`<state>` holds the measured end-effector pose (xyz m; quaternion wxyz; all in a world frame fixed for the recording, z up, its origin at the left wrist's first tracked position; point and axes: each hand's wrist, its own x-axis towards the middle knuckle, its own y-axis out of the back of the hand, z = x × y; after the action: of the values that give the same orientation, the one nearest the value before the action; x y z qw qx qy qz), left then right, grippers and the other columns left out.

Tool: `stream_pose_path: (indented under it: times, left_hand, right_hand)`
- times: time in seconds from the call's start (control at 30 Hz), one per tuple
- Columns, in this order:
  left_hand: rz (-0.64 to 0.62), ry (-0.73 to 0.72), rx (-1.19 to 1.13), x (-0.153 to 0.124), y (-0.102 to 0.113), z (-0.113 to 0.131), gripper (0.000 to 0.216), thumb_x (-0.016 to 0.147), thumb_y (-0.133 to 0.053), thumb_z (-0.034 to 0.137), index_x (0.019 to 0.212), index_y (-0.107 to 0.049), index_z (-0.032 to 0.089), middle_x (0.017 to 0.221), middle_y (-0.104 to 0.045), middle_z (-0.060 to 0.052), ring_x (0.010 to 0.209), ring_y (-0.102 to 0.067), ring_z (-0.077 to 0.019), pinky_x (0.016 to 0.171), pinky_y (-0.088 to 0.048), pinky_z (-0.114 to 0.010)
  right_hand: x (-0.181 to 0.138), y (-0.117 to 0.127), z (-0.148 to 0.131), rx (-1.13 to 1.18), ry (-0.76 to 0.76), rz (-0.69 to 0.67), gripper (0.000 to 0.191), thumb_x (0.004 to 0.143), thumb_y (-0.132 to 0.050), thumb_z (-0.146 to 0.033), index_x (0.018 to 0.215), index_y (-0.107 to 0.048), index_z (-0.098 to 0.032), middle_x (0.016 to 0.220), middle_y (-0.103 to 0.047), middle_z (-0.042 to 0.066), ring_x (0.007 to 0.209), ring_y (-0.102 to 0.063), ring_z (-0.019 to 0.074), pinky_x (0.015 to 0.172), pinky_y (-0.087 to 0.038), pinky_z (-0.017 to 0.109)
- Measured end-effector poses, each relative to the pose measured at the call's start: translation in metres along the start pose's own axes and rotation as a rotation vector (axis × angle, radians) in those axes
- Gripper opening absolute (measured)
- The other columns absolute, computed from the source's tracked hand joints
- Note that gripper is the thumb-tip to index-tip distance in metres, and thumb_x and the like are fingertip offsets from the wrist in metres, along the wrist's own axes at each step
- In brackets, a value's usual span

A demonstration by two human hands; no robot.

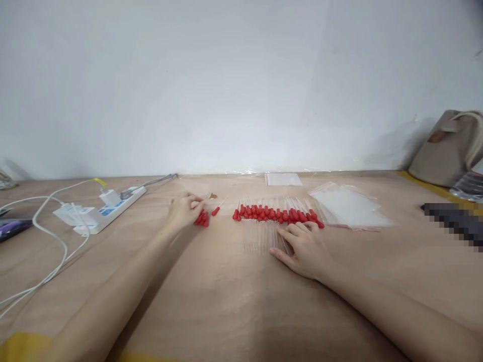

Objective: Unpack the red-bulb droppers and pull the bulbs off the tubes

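My left hand (184, 208) curls its fingers at a small bunch of droppers (203, 218). Their red bulbs stick out at the fingertips, and the hand covers their tubes. A single dropper (216, 211) lies just right of it, its thin tube pointing up and away. Farther right is a long row of droppers (264, 213), bulbs packed side by side, with clear tubes (260, 237) running both towards me and towards the wall. My right hand (304, 249) rests at the row's right part, fingers spread over the tubes and touching near the bulbs.
Clear zip bags (349, 205) lie fanned out to the right, with another flat bag (284, 179) by the wall. A white power strip (116, 211) with chargers and cables (49, 236) is on the left. At far right stand a beige bag (439, 148) and a blurred dark object (453, 221).
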<state>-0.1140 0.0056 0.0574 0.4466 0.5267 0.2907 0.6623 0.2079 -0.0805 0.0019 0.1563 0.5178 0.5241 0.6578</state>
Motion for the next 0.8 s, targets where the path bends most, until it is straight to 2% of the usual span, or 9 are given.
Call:
stream_pose_path:
  times: [0.1, 0.2, 0.3, 0.4, 0.5, 0.57, 0.67, 0.73, 0.8]
  left_hand:
    - [-0.057, -0.001, 0.24, 0.012, -0.008, 0.023, 0.029, 0.068, -0.054, 0.047, 0.076, -0.069, 0.023, 0.107, -0.056, -0.013, 0.108, -0.044, -0.0347, 0.093, -0.022, -0.059]
    - [-0.217, 0.058, 0.337, 0.024, -0.018, 0.038, 0.034, 0.062, -0.058, 0.052, 0.076, -0.069, 0.023, 0.11, -0.054, -0.017, 0.112, -0.037, -0.0408, 0.09, -0.013, -0.068]
    - [-0.298, 0.078, 0.362, 0.03, -0.029, 0.045, 0.042, 0.059, -0.062, 0.05, 0.091, -0.068, 0.023, 0.11, -0.054, -0.02, 0.112, -0.037, -0.043, 0.089, -0.013, -0.069]
    - [-0.285, 0.081, 0.357, 0.029, -0.036, 0.045, 0.049, 0.063, -0.061, 0.043, 0.106, -0.062, 0.02, 0.109, -0.054, -0.022, 0.112, -0.039, -0.0428, 0.089, -0.016, -0.068]
    - [-0.259, 0.071, 0.351, 0.024, -0.039, 0.045, 0.044, 0.07, -0.055, 0.036, 0.11, -0.06, 0.019, 0.109, -0.054, -0.021, 0.111, -0.04, -0.0406, 0.09, -0.016, -0.066]
    - [-0.203, 0.049, 0.353, 0.018, -0.036, 0.047, 0.036, 0.074, -0.05, 0.032, 0.105, -0.062, 0.018, 0.111, -0.053, -0.02, 0.113, -0.038, -0.039, 0.092, -0.015, -0.065]
    - [0.054, -0.064, 0.293, 0.003, -0.029, 0.054, 0.026, 0.08, -0.044, 0.032, 0.087, -0.064, 0.017, 0.115, -0.051, -0.017, 0.114, -0.037, -0.0354, 0.095, -0.015, -0.06]
    - [0.229, -0.171, 0.165, -0.013, -0.025, 0.059, 0.024, 0.083, -0.043, 0.033, 0.083, -0.06, 0.016, 0.109, -0.056, -0.014, 0.108, -0.044, -0.0307, 0.095, -0.022, -0.054]
    - [0.269, -0.275, 0.004, -0.031, -0.024, 0.064, 0.022, 0.086, -0.041, 0.033, 0.086, -0.056, 0.017, 0.096, -0.06, -0.01, 0.095, -0.052, -0.0245, 0.089, -0.033, -0.044]
  right_hand:
    - [0.0, 0.002, 0.0, 0.009, 0.001, -0.016, 0.048, 0.079, -0.047, -0.052, 0.109, -0.058, -0.017, 0.091, -0.061, 0.007, 0.083, -0.051, 0.0196, 0.081, -0.025, 0.038]
    - [-0.001, 0.003, 0.001, 0.033, 0.0, -0.033, 0.056, 0.078, -0.045, -0.058, 0.114, -0.055, -0.016, 0.095, -0.06, 0.009, 0.087, -0.05, 0.0208, 0.083, -0.025, 0.04]
    - [-0.004, 0.008, 0.005, 0.074, -0.004, -0.07, 0.057, 0.078, -0.043, -0.06, 0.114, -0.055, -0.018, 0.099, -0.058, 0.009, 0.09, -0.049, 0.0216, 0.085, -0.025, 0.041]
    - [-0.006, 0.015, 0.012, 0.134, 0.044, -0.138, 0.061, 0.074, -0.048, -0.061, 0.118, -0.051, -0.021, 0.105, -0.056, 0.009, 0.094, -0.047, 0.0228, 0.086, -0.026, 0.042]
    - [-0.006, 0.02, 0.019, 0.19, 0.105, -0.219, 0.064, 0.072, -0.052, -0.06, 0.124, -0.046, -0.023, 0.11, -0.054, 0.009, 0.096, -0.046, 0.0226, 0.083, -0.03, 0.039]
    - [-0.005, 0.022, 0.022, 0.199, 0.115, -0.236, 0.06, 0.074, -0.052, -0.057, 0.124, -0.047, -0.024, 0.109, -0.055, 0.008, 0.096, -0.047, 0.0217, 0.081, -0.031, 0.037]
    - [-0.003, 0.02, 0.023, 0.175, 0.116, -0.211, 0.052, 0.077, -0.051, -0.054, 0.12, -0.051, -0.026, 0.106, -0.056, 0.007, 0.094, -0.047, 0.0209, 0.08, -0.032, 0.036]
    - [-0.003, 0.019, 0.023, 0.158, 0.117, -0.203, 0.049, 0.077, -0.05, -0.054, 0.118, -0.052, -0.026, 0.105, -0.056, 0.007, 0.094, -0.047, 0.0208, 0.081, -0.031, 0.037]
    - [-0.003, 0.017, 0.022, 0.148, 0.117, -0.203, 0.049, 0.078, -0.049, -0.053, 0.119, -0.052, -0.026, 0.106, -0.056, 0.007, 0.094, -0.047, 0.0209, 0.082, -0.031, 0.038]
